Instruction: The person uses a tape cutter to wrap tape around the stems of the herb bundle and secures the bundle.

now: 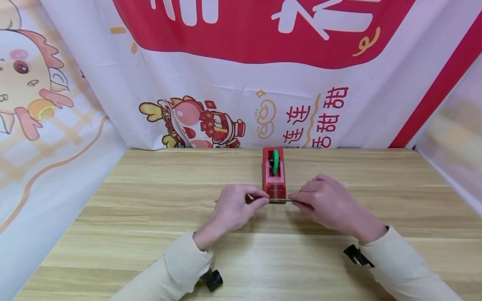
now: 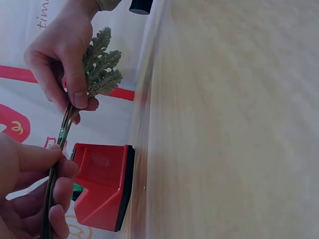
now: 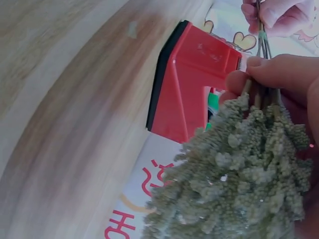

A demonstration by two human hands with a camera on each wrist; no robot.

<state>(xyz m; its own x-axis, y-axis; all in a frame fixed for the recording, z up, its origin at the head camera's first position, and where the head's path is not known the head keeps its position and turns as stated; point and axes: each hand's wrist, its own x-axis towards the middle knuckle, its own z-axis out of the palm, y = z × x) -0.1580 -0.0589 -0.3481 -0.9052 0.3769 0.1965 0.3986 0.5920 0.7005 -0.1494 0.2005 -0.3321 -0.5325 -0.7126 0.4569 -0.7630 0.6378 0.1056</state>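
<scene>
The left hand [image 1: 233, 207] and the right hand [image 1: 327, 200] both grip the same thin stems [image 1: 280, 200], so neither hand is free. The left hand pinches them between thumb and fingers, toward the bare ends [image 1: 216, 201], which stick out past this hand on its outer side. The right hand pinches them close to the heads [image 3: 249, 164], which are grey-green and grainy and spread out on the far side of this hand from the left one. The long axis of the stems therefore runs from hand to hand, and only a short piece is visible in the gap between the two grips. In this gap a green band [image 2: 63, 133] sits on the stems; how tight it is cannot be told.

The red dispenser [image 1: 280, 180] stands on the table [image 1: 158, 217] directly ahead of the gap, with its green roll [image 1: 276, 161] in the farther part. Its long axis points away from the hands, so the stems lie crosswise to it, above the table, just beside its toothed edge [image 3: 240, 63] at the near end. This crossing probably matters most. Neither hand is clearly nearer to the dispenser: they are at the two sides of its near end. Whether the stems touch the toothed edge, one cannot tell.
</scene>
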